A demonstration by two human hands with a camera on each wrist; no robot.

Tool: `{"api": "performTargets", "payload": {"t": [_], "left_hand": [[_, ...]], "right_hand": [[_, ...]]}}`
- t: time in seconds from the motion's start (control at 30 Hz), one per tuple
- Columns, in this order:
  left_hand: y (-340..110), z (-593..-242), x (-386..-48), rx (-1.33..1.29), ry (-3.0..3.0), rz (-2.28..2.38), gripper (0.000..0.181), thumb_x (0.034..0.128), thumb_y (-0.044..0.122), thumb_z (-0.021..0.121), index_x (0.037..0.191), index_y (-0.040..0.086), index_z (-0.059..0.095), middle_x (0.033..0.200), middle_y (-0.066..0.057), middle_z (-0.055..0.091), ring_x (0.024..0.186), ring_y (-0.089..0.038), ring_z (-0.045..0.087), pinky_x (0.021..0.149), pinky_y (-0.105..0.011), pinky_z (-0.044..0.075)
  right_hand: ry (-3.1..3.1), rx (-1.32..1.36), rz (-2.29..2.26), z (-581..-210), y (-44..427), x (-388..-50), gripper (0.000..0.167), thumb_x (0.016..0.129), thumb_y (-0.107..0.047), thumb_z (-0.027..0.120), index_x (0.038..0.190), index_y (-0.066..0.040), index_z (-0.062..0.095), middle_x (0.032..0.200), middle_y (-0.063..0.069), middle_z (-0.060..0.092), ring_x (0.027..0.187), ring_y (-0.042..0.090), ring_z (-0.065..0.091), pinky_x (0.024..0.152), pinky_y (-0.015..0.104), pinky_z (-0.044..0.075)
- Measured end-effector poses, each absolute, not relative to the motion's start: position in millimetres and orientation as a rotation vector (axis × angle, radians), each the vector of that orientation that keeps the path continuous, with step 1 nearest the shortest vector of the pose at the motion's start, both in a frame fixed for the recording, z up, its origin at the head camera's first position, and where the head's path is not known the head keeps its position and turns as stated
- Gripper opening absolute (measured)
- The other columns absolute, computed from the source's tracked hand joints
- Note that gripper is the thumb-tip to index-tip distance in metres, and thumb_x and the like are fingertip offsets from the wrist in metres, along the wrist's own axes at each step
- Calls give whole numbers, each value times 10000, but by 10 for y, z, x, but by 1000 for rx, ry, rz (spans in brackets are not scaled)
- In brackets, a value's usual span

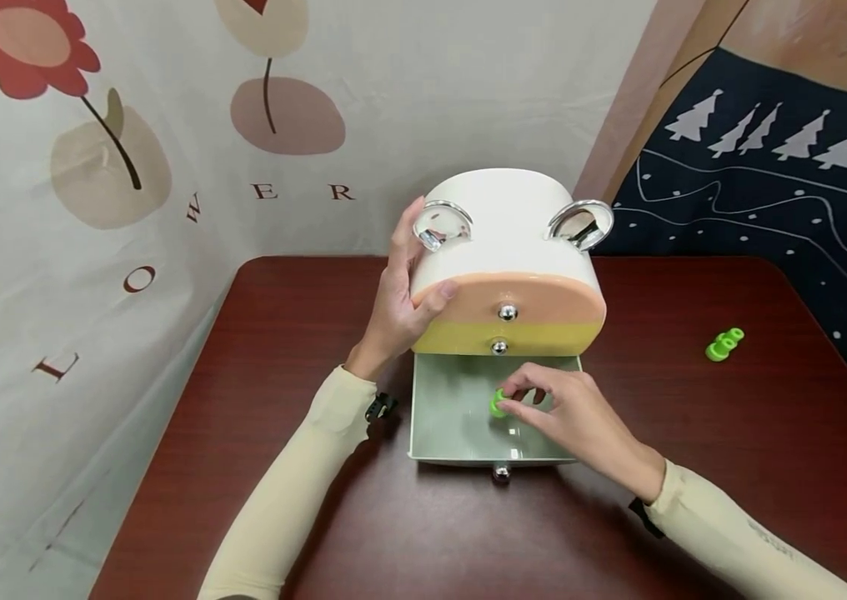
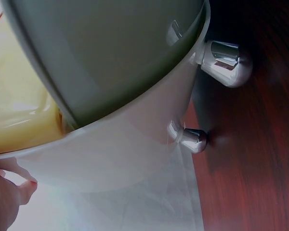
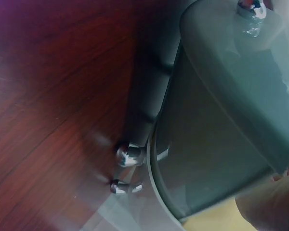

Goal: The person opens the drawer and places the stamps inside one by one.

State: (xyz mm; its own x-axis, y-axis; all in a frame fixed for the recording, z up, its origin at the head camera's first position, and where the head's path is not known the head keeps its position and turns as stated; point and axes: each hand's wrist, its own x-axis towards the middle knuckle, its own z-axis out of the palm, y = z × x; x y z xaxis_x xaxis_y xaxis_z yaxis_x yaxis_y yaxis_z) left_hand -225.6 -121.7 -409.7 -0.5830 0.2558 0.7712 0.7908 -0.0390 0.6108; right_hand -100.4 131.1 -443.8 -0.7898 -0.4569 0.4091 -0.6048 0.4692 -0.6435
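Note:
A small white cabinet with silver ear-shaped rings stands on the table, its orange drawer and yellow drawer closed. Below them, the pale green drawer is pulled out. My left hand grips the cabinet's left side, thumb on the front edge by the orange drawer and fingers on the side near the left ear. Over the green drawer, my right hand pinches a small bright green piece between thumb and fingers. Whether that piece touches the drawer floor, I cannot tell.
More bright green pieces lie on the dark red wooden table to the right. The green drawer's silver knob sticks out toward me. Short silver feet hold the cabinet above the table. A flower-printed cloth hangs behind.

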Motion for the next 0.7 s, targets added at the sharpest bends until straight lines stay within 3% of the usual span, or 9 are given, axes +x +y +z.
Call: {"api": "performTargets", "payload": {"t": [0.2,0.43,0.7], "left_hand": [[-1213,-4096,-2264,-1104,-1813,-1656,955,1027,470,680,1694,15,170,1478,-205,580,1298,-314,602,1074,-450,456],[-1197,-4097,-2263,-1113,-1806,-1677,950,1026,451,683,1695,19,165,1488,-210,573,1310,-320,596,1079,-454,455],[-1201,-4103,-2254,-1106,-1813,-1686,962,1023,463,687,1699,28,158,1470,-203,582,1289,-315,602,1065,-452,463]], "right_hand": [[-2673,951,1205,-4479,1188,-1122,219,889,-111,921,909,-263,765,893,-214,742,799,-24,683,680,278,542],[-2726,1013,1126,-4551,1073,-1212,204,904,-135,913,896,-265,756,911,-198,764,800,-39,688,684,269,541],[-2726,1003,955,-4582,1020,-1256,214,887,-159,927,901,-270,744,922,-191,765,749,26,669,661,309,535]]}}
